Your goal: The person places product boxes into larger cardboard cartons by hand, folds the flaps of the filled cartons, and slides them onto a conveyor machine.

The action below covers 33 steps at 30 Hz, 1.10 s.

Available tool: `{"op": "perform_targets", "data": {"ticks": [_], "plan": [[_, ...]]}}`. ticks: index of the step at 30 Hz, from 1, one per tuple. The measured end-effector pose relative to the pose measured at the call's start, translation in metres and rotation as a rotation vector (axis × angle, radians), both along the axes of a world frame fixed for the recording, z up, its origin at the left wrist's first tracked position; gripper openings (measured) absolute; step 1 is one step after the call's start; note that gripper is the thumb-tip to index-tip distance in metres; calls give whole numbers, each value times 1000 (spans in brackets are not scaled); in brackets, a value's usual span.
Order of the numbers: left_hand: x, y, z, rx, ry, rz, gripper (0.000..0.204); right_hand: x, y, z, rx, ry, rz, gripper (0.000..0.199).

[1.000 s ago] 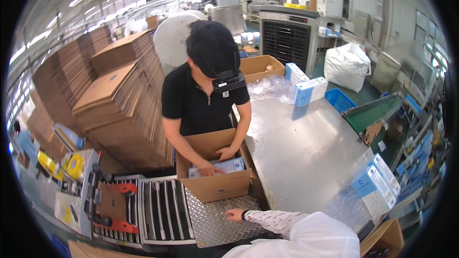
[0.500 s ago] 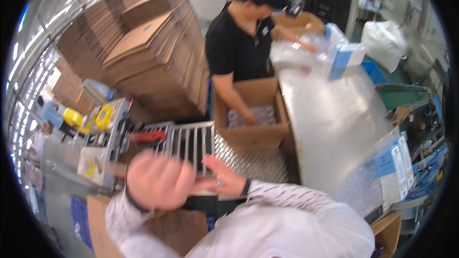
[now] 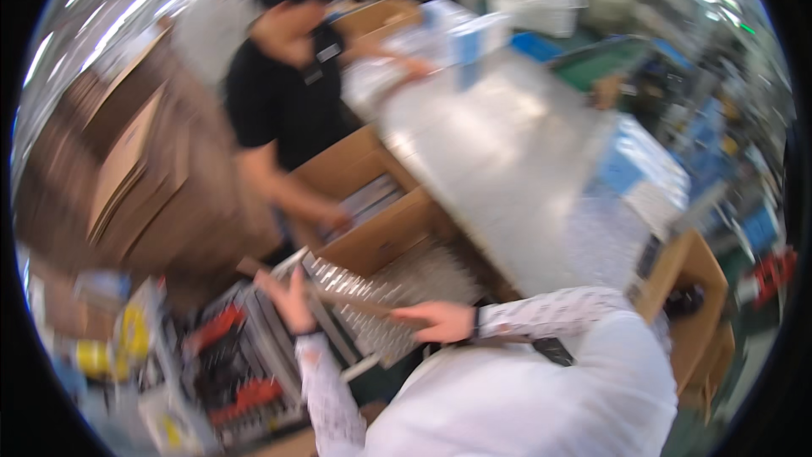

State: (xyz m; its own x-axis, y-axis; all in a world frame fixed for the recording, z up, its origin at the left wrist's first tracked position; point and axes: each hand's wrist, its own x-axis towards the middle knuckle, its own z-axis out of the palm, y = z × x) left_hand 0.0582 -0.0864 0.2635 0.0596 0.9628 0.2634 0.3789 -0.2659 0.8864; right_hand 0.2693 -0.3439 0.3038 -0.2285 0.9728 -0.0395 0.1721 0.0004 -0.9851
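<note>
A thin brown strip [image 3: 359, 301], apparently flat cardboard seen edge-on, runs between my two hands above the roller conveyor. My right hand [image 3: 447, 322] is closed on its near right end. My left hand [image 3: 292, 300] is at its other side with fingers and thumb spread; blur hides how firmly it touches. Just beyond, an open cardboard box [image 3: 372, 245] holds clear-wrapped packs [image 3: 372, 200]. A co-worker in a black shirt [image 3: 283, 89] has one hand [image 3: 336, 218] in that box and the other hand [image 3: 416, 68] over the metal table.
The metal table [image 3: 491, 152] stretches to the right, with blue-and-white boxes [image 3: 478, 38] and bubble wrap [image 3: 605, 233]. Stacked flat cardboard [image 3: 144, 178] stands at left. A taping machine with yellow tape [image 3: 131, 334] and red parts [image 3: 216, 327] sits lower left. Another open box [image 3: 689, 296] is right.
The view has swung right. My left hand has gone from a fist to spread fingers. The brown strip now shows between my hands, with my right hand on its end.
</note>
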Motion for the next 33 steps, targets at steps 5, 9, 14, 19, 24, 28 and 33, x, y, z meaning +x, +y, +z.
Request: {"op": "perform_targets", "data": {"ticks": [5,9,14,19,24,28,33], "plan": [[-20,-64,39,-199,-429,-140,93,43,22,20,177,-267,-151,64],[-79,-63,64,-274,-35,-332,89,98,30,61,340,-910,-198,37],[-29,-102,153,-546,369,-985,88,208,66,43,162,-690,-652,19],[59,-134,23,-207,1401,-1080,99,91,110,-66,287,-868,-1,27],[66,-177,56,-631,1049,-1479,99,128,123,-122,-100,-728,716,51],[76,-203,72,-597,882,-1289,91,174,109,61,92,-19,315,36],[94,-142,21,501,836,-715,61,178,137,63,373,-688,129,31]]}}
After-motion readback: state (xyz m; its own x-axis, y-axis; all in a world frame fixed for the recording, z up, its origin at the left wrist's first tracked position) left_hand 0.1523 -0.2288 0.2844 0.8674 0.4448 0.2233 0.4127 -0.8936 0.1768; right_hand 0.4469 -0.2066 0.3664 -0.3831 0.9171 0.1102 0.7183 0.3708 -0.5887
